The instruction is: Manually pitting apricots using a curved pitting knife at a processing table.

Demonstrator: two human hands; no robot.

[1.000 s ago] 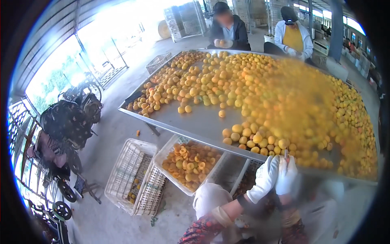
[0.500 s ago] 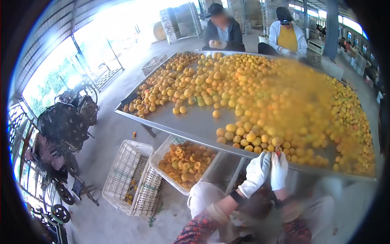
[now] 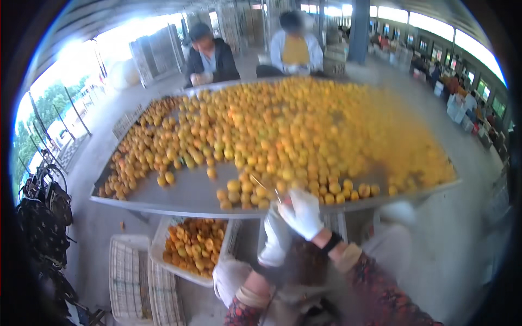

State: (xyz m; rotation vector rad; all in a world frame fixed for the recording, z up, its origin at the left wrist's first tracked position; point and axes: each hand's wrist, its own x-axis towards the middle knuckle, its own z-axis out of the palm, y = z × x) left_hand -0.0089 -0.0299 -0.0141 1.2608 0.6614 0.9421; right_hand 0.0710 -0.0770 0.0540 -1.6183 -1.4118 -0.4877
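Note:
My right hand, in a white glove, is closed around a thin metal tool with a bit of red at its grip. The tool's slim shaft slants up and left over the apricots at the table's near edge. Close beside it on the left is my gloved left hand, just past the table rim. Its fingers are blurred and partly behind the right hand, so what they hold does not show. Whole yellow-orange apricots cover much of the metal table. Below the rim stands a white crate of split apricots.
A white slatted crate stands on the floor at the left. Across the table sit two people, one in a dark jacket, one in a light jacket. Bicycles stand far left. A blur smears the table's right side.
The view has swung to the right. My hands have moved apart a little, the right one now crossing above the left, and the metal tool's shaft has come into sight.

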